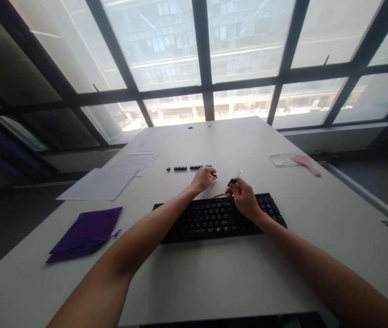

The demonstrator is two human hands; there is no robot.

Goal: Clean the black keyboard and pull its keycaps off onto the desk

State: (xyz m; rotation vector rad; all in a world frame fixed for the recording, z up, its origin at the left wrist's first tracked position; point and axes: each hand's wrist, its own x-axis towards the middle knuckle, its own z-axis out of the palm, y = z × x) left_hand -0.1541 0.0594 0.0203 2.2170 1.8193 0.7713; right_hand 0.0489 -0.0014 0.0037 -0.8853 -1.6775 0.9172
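A black keyboard lies on the white table, partly covered by both forearms. Beyond it, small black keycaps form a row. My left hand is just in front of the row's right end, its fingers closed on a small black keycap. Over the keyboard's back edge, my right hand grips a keycap puller with a black body and thin wire ends pointing away. A thin dark cable shows beside the right fingers.
White papers cover part of the table's left side, with a folded purple cloth bag nearer. At the right are a clear plastic bag and a pink brush-like object. Large windows stand behind the table.
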